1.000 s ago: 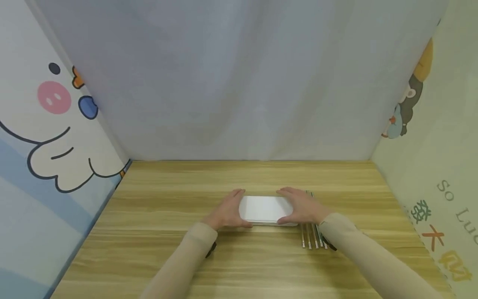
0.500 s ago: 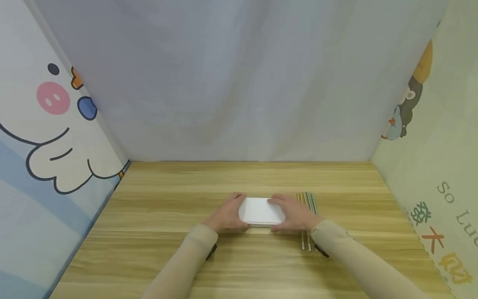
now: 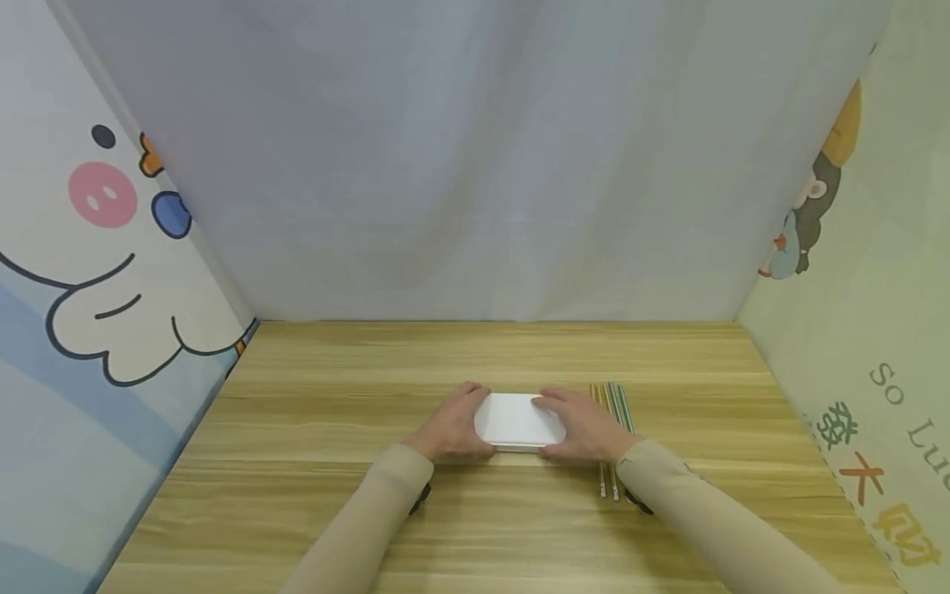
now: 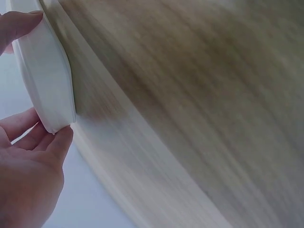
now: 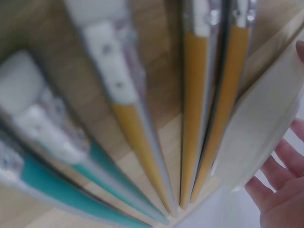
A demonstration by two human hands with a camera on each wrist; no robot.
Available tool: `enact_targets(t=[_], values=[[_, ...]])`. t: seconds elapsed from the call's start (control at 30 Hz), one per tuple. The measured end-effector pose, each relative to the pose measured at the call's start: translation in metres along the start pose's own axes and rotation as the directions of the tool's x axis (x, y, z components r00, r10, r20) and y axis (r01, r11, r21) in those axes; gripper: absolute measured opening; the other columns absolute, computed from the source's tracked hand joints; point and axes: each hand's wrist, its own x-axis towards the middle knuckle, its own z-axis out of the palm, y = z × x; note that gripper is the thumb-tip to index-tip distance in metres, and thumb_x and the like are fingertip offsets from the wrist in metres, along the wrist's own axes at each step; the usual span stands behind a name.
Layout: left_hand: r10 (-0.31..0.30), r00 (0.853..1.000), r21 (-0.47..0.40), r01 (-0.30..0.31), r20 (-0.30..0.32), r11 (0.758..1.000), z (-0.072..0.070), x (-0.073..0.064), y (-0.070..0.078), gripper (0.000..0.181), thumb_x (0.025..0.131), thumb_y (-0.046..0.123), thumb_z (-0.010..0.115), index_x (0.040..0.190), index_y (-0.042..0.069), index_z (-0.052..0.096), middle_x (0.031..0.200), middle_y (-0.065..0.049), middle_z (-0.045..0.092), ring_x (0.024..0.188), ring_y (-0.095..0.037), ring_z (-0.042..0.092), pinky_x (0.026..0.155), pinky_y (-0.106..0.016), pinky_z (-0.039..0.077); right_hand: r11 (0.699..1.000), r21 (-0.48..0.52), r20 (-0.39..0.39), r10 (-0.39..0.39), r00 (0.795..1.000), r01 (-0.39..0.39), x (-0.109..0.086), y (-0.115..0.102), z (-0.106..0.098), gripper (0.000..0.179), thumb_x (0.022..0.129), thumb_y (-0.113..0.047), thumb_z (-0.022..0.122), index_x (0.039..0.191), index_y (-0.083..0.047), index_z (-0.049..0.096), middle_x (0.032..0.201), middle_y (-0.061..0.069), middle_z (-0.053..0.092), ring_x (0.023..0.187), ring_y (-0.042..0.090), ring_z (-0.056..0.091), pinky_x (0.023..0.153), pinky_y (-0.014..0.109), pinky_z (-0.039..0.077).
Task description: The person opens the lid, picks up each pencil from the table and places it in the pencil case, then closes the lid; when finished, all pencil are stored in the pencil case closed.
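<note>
A white box with rounded corners (image 3: 515, 419) lies on the table between both hands. My left hand (image 3: 451, 425) grips its left end, thumb at the near side and fingers at the far side. The left wrist view shows the deep white side of the box (image 4: 45, 71), with that hand (image 4: 31, 185) curled against it. At the other end, my right hand (image 3: 586, 425) grips the box the same way. Beside it lie several yellow and teal pencils (image 3: 624, 404), partly under the right wrist. White ends with metal collars show on these pencils (image 5: 194, 95) in the right wrist view.
The wood-grain table (image 3: 334, 363) runs back to a grey curtain (image 3: 482, 165). A cartoon-printed panel (image 3: 44, 206) stands at the left, and a pale printed panel (image 3: 853, 330) at the right.
My right hand has moved a little left, and less white surface shows between the hands. More of the pencils' far ends shows, while the sleeve covers more near ends. The left hand stays put.
</note>
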Motion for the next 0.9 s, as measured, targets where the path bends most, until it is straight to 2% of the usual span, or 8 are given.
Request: enact_targets(t=[0.43, 0.7, 0.9], values=[[0.007, 1.0, 0.04, -0.007, 0.015, 0.999, -0.0012, 0.0012, -0.0017, 0.091, 0.064, 0.039, 0.086, 0.135, 0.001, 0.045, 0.134, -0.013, 0.048, 0.121, -0.027, 0.045, 0.101, -0.038, 0.035, 0.994, -0.065, -0.058, -0.09, 0.994, 0.086, 0.0039, 0.0015, 0.0027, 0.075, 0.066, -0.041, 0.081, 0.125, 0.0, 0.06, 0.128, 0.021, 0.055, 0.114, 0.035, 0.054, 0.094, 0.045, 0.043], [0.018, 1.0, 0.041, -0.018, 0.005, 0.999, -0.0011, 0.0013, -0.0032, 0.09, 0.064, 0.038, 0.086, 0.135, 0.001, 0.046, 0.133, -0.013, 0.049, 0.12, -0.028, 0.046, 0.101, -0.038, 0.035, 0.984, -0.106, -0.05, -0.147, 0.988, 0.141, 0.0065, -0.0004, 0.0012, 0.075, 0.066, -0.04, 0.081, 0.123, 0.004, 0.06, 0.124, 0.023, 0.056, 0.11, 0.037, 0.055, 0.092, 0.045, 0.044], [0.04, 0.999, 0.038, -0.039, -0.004, 0.999, -0.0017, 0.0019, -0.0042, 0.089, 0.063, 0.037, 0.087, 0.133, -0.001, 0.048, 0.131, -0.013, 0.051, 0.118, -0.028, 0.048, 0.1, -0.038, 0.036, 0.979, -0.141, -0.023, -0.15, 0.988, 0.145, 0.0075, -0.0013, 0.0005, 0.076, 0.067, -0.042, 0.079, 0.124, 0.004, 0.059, 0.124, 0.021, 0.056, 0.11, 0.037, 0.054, 0.092, 0.046, 0.043]])
